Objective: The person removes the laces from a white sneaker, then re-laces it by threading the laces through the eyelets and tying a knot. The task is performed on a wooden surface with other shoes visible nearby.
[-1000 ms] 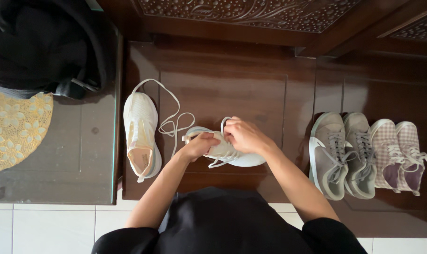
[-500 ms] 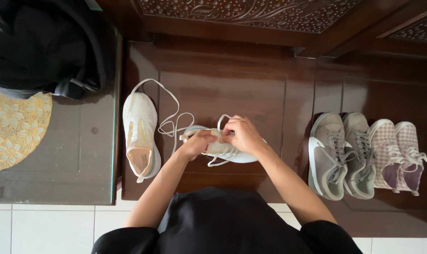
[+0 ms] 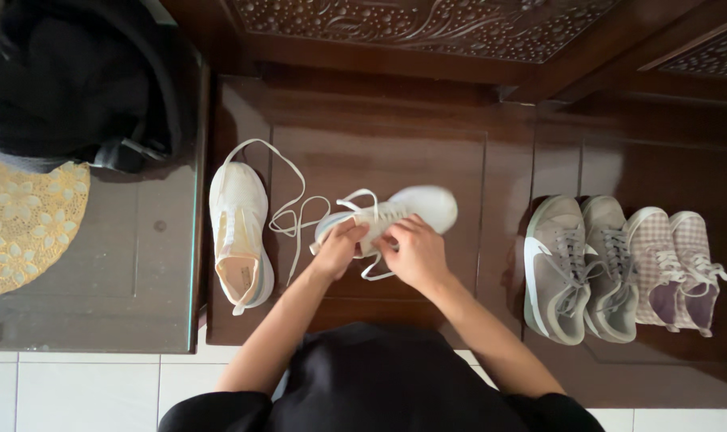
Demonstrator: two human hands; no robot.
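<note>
A white sneaker [image 3: 415, 206] lies across the dark wooden bench [image 3: 379, 128], its toe pointing right and slightly away. My left hand [image 3: 338, 246] grips its heel end. My right hand [image 3: 411, 252] holds the sneaker's middle, fingers on the white laces [image 3: 362, 202]. A second white sneaker [image 3: 238, 228] lies to the left, unlaced, toe pointing away, with a long loose lace [image 3: 293, 188] trailing toward the held shoe.
A pair of grey sneakers [image 3: 583, 264] and a pair of pink checked sneakers [image 3: 674, 260] stand at the right of the bench. A glass-topped table [image 3: 139, 264] at the left carries a black bag [image 3: 75, 80] and a yellow lace mat [image 3: 19, 224]. White floor tiles [image 3: 83, 392] lie below.
The held sneaker has turned and shifted so its toe now shows at the upper right. Both hands have moved lower on it, nearer my body.
</note>
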